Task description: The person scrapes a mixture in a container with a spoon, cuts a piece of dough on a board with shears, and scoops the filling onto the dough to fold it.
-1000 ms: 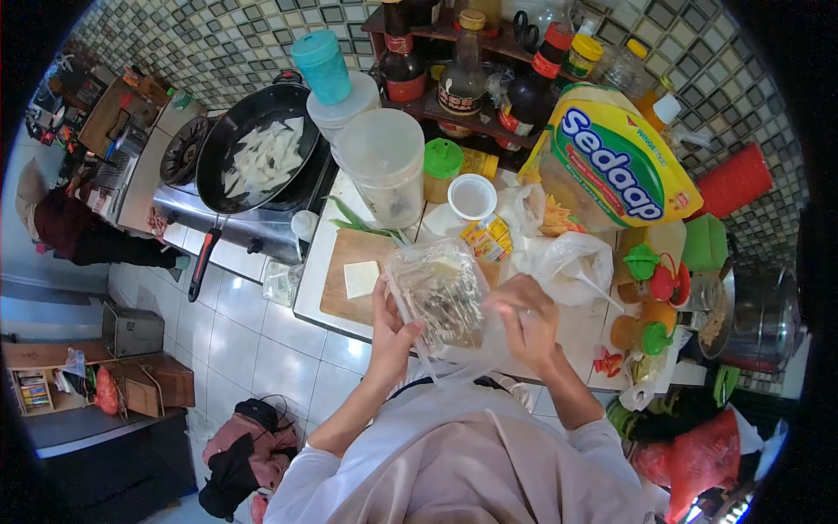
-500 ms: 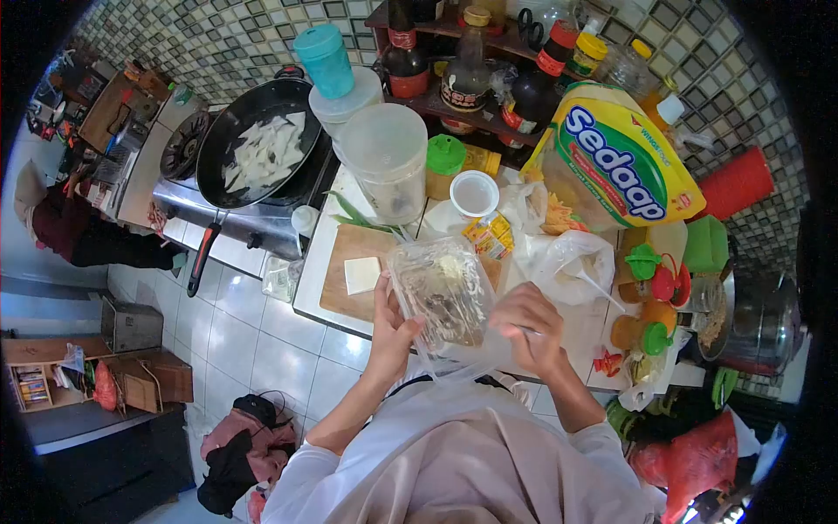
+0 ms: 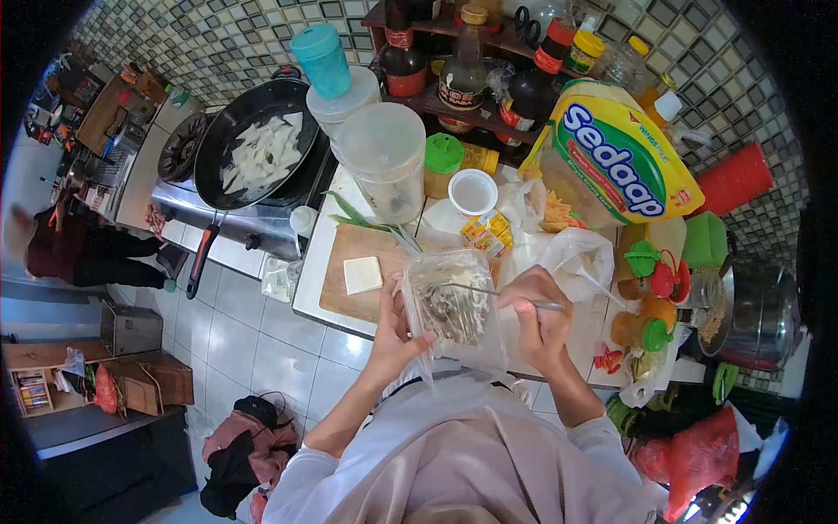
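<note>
My left hand (image 3: 400, 330) is closed around the left side of a clear plastic container (image 3: 497, 354), tilted toward me. Pale, creamy smears and some darker matter coat its inside. In my right hand (image 3: 539, 320) is a thin metal utensil (image 3: 476, 289) with a long handle; its tip reaches into the smears, and its head is hard to make out. A white square block (image 3: 362, 274) lies on the wooden cutting board (image 3: 336, 301), left of the container. Green leaves (image 3: 349, 210) rest at the board's back edge.
A black pan (image 3: 205, 166) with white strips sits on the stove, its handle sticking out toward me. Plastic canisters (image 3: 380, 162), a white cup (image 3: 473, 192), a plastic bag (image 3: 567, 262) and a yellow Sedaap pack (image 3: 611, 162) crowd the counter. A person (image 3: 78, 249) stands far left.
My right hand has turned and brought the utensil's tip to the middle of the container. The container has tilted and shifted slightly. The person at far left has moved a little.
</note>
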{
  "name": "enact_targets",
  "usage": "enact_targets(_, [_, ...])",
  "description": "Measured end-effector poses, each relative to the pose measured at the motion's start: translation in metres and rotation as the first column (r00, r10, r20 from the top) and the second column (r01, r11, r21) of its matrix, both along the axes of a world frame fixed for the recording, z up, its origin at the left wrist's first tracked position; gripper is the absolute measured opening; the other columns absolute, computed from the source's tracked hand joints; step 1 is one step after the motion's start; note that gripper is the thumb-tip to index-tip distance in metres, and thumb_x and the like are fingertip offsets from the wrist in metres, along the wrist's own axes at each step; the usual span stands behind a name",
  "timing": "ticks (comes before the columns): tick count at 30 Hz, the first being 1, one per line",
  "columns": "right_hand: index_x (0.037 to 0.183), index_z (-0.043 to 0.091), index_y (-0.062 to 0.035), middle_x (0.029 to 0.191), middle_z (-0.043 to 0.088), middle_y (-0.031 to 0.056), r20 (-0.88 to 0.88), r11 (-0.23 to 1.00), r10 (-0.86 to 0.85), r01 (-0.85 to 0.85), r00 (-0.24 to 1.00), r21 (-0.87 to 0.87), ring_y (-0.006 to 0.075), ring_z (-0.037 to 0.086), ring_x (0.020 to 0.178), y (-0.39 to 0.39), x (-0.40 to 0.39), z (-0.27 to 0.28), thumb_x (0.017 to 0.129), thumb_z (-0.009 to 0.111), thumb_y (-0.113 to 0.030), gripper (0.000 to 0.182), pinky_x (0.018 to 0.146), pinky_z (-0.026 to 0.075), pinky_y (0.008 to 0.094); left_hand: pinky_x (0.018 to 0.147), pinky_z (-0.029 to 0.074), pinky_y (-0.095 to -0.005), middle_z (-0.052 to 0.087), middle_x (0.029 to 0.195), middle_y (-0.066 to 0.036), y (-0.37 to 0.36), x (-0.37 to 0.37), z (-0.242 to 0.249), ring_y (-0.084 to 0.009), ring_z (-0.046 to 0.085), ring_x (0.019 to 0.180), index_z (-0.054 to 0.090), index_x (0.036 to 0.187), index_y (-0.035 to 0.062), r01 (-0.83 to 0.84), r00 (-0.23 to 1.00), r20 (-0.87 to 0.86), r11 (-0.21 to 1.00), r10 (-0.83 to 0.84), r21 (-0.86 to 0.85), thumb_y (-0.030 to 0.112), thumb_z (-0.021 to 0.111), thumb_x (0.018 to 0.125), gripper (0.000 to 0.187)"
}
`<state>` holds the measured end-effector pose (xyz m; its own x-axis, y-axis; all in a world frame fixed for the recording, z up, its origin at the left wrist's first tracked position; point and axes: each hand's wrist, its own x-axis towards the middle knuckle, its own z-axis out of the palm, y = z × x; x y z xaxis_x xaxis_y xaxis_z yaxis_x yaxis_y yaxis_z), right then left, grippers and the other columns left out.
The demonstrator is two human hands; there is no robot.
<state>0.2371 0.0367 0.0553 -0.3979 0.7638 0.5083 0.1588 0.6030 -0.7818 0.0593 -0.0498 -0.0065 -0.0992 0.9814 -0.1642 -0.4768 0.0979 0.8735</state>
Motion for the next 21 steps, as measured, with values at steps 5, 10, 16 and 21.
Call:
enact_targets(5, [0.071,0.059,-0.0034,0.071,0.059,0.0072,0.047,0.999,-0.012,0.014,0.999,-0.037,0.0247,0.050,0.063,0.003,-0.003,-0.009,0.082,0.052,-0.012,0.015,0.061,0.038,0.0342,0.098,0.030,-0.0344,0.028,0.132,-0.015,0.002,0.000,-0.002,-0.0251,0.033,0.120,0.004,0.135,0.0127,-0.003,0.999,-0.038,1.000,0.003,0.004,0.006,0.063,0.065,0.091])
enact_targets(10, [0.069,0.058,-0.0019,0.070,0.059,0.0074,0.078,0.992,-0.111,0.116,0.991,-0.049,0.0229,0.051,0.064,0.009,0.000,-0.005,0.083,0.050,-0.013,0.019,0.062,0.040,0.0328,0.097,0.031,-0.0338,0.029,0.131,-0.013,0.002,-0.001,-0.005,-0.0246,0.033,0.120,0.005,0.135,0.0141,-0.023,0.999,-0.038,1.000,0.023,-0.004,0.005,0.063,0.064,0.092])
enact_targets(16, [0.070,0.056,-0.0011,0.065,0.056,0.0075,-0.010,0.969,-0.055,0.051,0.998,-0.241,0.0193,0.051,0.065,0.016,0.003,-0.006,0.088,0.044,-0.018,0.028,0.064,0.041,0.0302,0.095,0.033,-0.0326,0.029,0.131,-0.013,0.004,-0.001,-0.006,-0.0240,0.033,0.120,0.006,0.134,0.0147,0.036,0.999,-0.021,0.999,-0.036,-0.022,0.002,0.062,0.062,0.092])
enact_targets(21, [0.069,0.053,-0.0012,0.065,0.055,0.0063,-0.043,0.960,-0.125,0.110,0.991,-0.258,0.0176,0.051,0.065,0.020,0.007,-0.002,0.090,0.041,-0.019,0.030,0.063,0.041,0.0287,0.093,0.035,-0.0331,0.028,0.131,-0.014,0.006,-0.001,-0.001,-0.0242,0.035,0.119,0.005,0.135,0.0152,0.056,0.995,-0.090,0.998,-0.052,0.038,0.003,0.062,0.062,0.093])
